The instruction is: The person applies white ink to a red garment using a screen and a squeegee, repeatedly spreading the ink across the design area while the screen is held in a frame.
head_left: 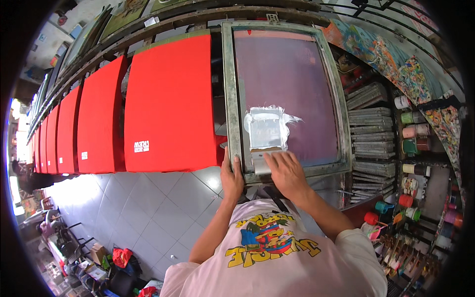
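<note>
Above grey tiles (166, 203), 1 squeegee (261, 165) (silvery) juts from the right hand (287, 172).

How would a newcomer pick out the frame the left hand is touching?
Find the row of red boards. Right of the largest-looking one lies a worn, greyish-green frame, the left hand at its lower-left corner. Unlike those boards, it surrounds purplish mesh with a white smear near the bottom.

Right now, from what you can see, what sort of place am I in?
Most likely a screen-printing workshop: there's a framed screen with white ink on it, a row of red cloths with small white prints, and shelved pots.
</note>
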`<state>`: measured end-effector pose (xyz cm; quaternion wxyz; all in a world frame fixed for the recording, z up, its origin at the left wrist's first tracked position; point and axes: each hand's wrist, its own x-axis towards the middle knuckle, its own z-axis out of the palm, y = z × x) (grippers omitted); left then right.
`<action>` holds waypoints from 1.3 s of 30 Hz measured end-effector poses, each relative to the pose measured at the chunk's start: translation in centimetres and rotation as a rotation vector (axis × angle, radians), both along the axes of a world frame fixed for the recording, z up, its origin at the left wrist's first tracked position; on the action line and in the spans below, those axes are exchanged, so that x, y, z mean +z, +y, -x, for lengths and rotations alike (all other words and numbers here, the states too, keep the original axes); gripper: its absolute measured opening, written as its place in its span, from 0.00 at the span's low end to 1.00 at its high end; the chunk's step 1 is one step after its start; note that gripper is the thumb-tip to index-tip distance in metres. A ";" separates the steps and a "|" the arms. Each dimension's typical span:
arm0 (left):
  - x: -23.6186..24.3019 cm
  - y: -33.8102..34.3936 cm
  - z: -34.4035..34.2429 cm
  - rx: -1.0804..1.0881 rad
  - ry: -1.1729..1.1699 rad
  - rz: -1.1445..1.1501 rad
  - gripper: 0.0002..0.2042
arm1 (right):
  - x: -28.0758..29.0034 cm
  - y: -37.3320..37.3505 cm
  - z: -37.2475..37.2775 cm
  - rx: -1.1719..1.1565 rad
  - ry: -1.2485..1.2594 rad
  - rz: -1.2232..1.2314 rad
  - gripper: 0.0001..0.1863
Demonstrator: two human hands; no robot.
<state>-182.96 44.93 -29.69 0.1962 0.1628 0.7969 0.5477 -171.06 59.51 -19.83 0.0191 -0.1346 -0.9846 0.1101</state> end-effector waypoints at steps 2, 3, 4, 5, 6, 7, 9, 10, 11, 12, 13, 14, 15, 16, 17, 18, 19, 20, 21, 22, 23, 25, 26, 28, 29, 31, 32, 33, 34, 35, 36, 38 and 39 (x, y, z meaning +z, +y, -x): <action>0.2 0.3 0.3 0.003 -0.065 -0.001 0.27 | 0.1 0.0 0.8 -0.090 0.045 0.036 0.18; 0.7 0.6 0.5 0.004 -0.096 -0.005 0.27 | 0.2 0.2 0.9 -0.126 0.084 0.070 0.18; 1.5 0.4 0.5 -0.010 -0.097 0.041 0.27 | 0.4 0.5 0.9 -0.161 0.123 0.103 0.18; 1.4 0.1 0.4 -0.001 -0.109 0.018 0.27 | 0.7 0.5 1.3 -0.190 0.167 0.142 0.18; 1.2 0.0 0.2 0.009 -0.122 -0.006 0.27 | 1.1 0.9 2.0 -0.211 0.201 0.088 0.20; 0.9 0.0 0.2 0.019 -0.135 -0.029 0.27 | 1.6 1.7 2.9 -0.231 0.235 0.034 0.21; 0.2 -0.1 0.1 0.002 -0.065 -0.058 0.26 | 1.5 3.9 4.7 -0.248 0.283 -0.045 0.22; 0.7 -0.2 0.2 -0.012 -0.059 -0.037 0.26 | 0.6 5.1 5.6 -0.237 0.303 -0.066 0.22; 1.0 -0.1 0.4 -0.022 -0.047 -0.022 0.26 | -0.2 6.1 6.4 -0.231 0.307 -0.092 0.21; 0.9 -0.2 0.3 -0.026 -0.059 -0.035 0.26 | -1.0 6.9 7.0 -0.222 0.311 -0.118 0.21; 0.6 -0.3 0.2 -0.029 -0.071 -0.048 0.26 | -1.7 7.5 7.3 -0.213 0.315 -0.143 0.20; 0.6 -0.4 0.2 -0.025 -0.081 -0.058 0.27 | -2.2 7.7 7.6 -0.205 0.312 -0.147 0.20; 0.7 -0.4 0.2 -0.020 -0.100 -0.065 0.27 | -2.6 8.0 7.7 -0.196 0.310 -0.151 0.20; 0.8 -0.4 0.1 -0.015 -0.120 -0.072 0.27 | -3.0 8.0 7.7 -0.187 0.307 -0.156 0.19; 0.9 -0.5 0.2 -0.011 -0.137 -0.078 0.27 | -3.6 7.8 7.6 -0.184 0.314 -0.156 0.19; 0.7 -0.5 0.1 0.008 -0.115 -0.087 0.27 | -4.1 7.5 7.3 -0.182 0.322 -0.156 0.19; 0.4 -0.4 -0.1 0.026 -0.093 -0.096 0.27 | -4.7 7.3 7.0 -0.180 0.329 -0.156 0.20; 0.4 -0.4 -0.2 0.040 -0.072 -0.103 0.27 | -4.9 7.2 6.9 -0.176 0.325 -0.155 0.19; 0.4 -0.4 -0.2 0.038 -0.081 -0.105 0.27 | -5.1 7.2 6.9 -0.173 0.320 -0.154 0.18; 0.3 -0.4 0.0 0.036 -0.090 -0.107 0.27 | -5.2 7.4 6.9 -0.170 0.316 -0.154 0.17; 0.2 -0.4 -0.1 0.037 -0.097 -0.110 0.26 | -4.8 7.7 7.3 -0.164 0.263 -0.128 0.16; 0.7 0.0 -0.1 0.043 -0.105 -0.141 0.26 | -3.0 9.5 8.7 -0.162 0.157 -0.080 0.14; 0.9 -0.1 0.0 0.039 -0.105 -0.156 0.26 | -2.9 10.4 9.2 -0.161 0.139 -0.065 0.13; 0.1 -0.2 0.2 0.054 -0.112 -0.190 0.26 | -2.6 11.5 10.3 -0.146 0.102 -0.032 0.11; -0.2 0.0 0.1 0.065 -0.122 -0.209 0.26 | -2.6 11.5 10.2 -0.152 0.098 -0.051 0.11; -0.8 0.2 0.0 0.079 -0.086 -0.231 0.26 | -2.5 11.2 10.1 -0.162 0.089 -0.088 0.11; -0.5 0.1 0.0 0.087 -0.071 -0.233 0.26 | -2.7 11.0 9.7 -0.165 0.107 -0.063 0.11; -0.2 0.1 0.0 0.069 -0.120 -0.207 0.26 | -2.7 10.7 9.4 -0.169 0.126 -0.038 0.11; 0.1 0.0 0.2 0.052 -0.169 -0.181 0.26 | -2.8 10.6 9.1 -0.173 0.145 -0.014 0.12; 0.6 -0.2 0.3 0.036 -0.216 -0.151 0.26 | -2.8 10.3 9.0 -0.171 0.158 -0.017 0.12; -0.4 -0.3 0.3 0.056 -0.178 -0.175 0.26 | -2.7 10.1 8.9 -0.170 0.171 -0.021 0.12; -2.3 -0.3 0.1 0.093 -0.104 -0.226 0.26 | -2.7 9.9 8.8 -0.164 0.191 -0.019 0.12; -2.6 -0.4 0.0 0.092 -0.136 -0.195 0.26 | -2.7 9.9 8.8 -0.158 0.199 -0.013 0.12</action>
